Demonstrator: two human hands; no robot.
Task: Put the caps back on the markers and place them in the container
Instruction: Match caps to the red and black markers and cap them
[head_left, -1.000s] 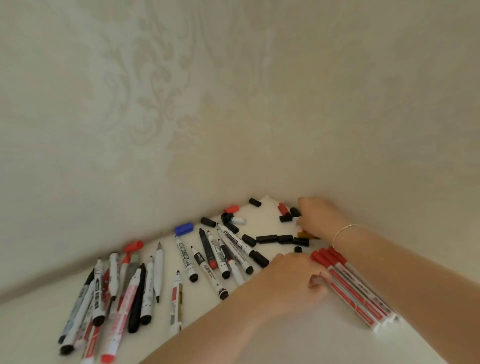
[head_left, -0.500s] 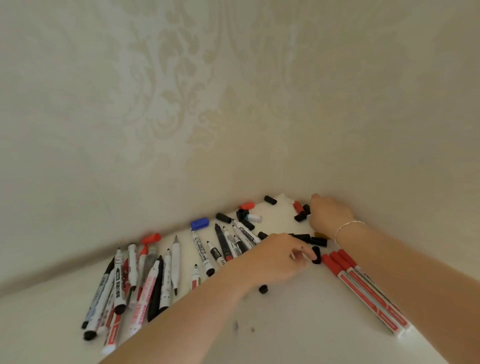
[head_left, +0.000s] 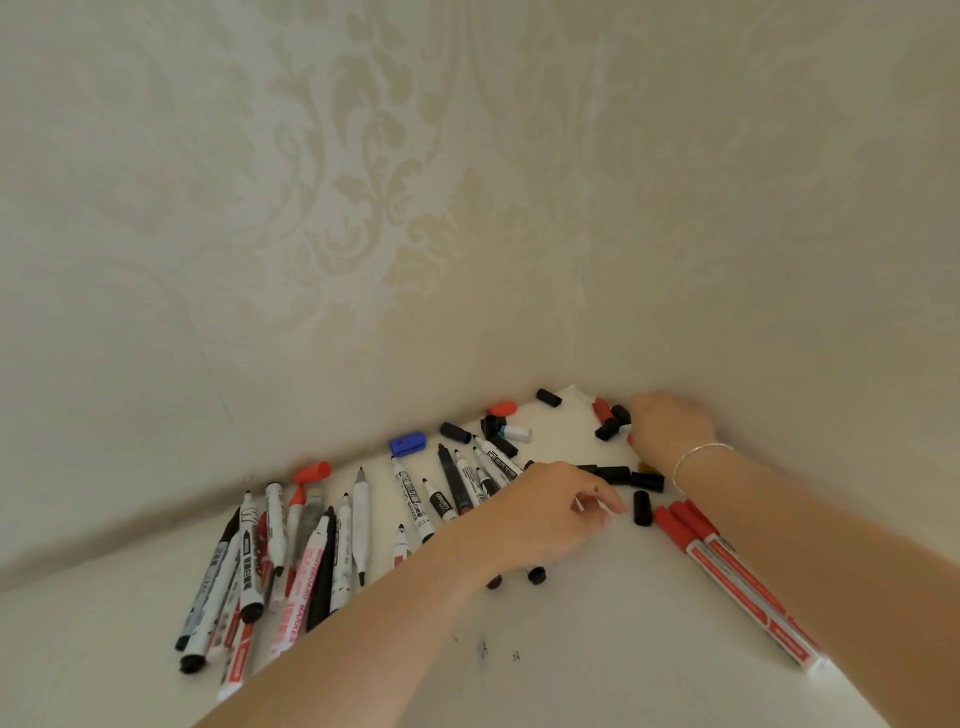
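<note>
Many uncapped markers (head_left: 291, 561) lie fanned on the white table (head_left: 597, 665) at the left, and more markers (head_left: 457, 488) lie in the middle. Loose black caps (head_left: 618, 474) are scattered near the wall corner. My left hand (head_left: 545, 514) hovers over the middle markers, fingers loosely bent, tips close to one black cap (head_left: 642, 508); I see nothing in it. My right hand (head_left: 670, 426) rests on the caps in the corner, its fingers hidden. Three capped red markers (head_left: 727, 566) lie under my right forearm. No container is in view.
A blue cap (head_left: 408, 443) and red caps (head_left: 311, 473) lie along the wall's foot. Two small black caps (head_left: 537, 575) sit under my left wrist. Dark ink specks (head_left: 483, 647) mark the table. Patterned walls meet at the corner and close off the back and right.
My left hand has left the red markers and moved up and left, its fingers now reaching toward a black cap. My right hand has stayed in the corner.
</note>
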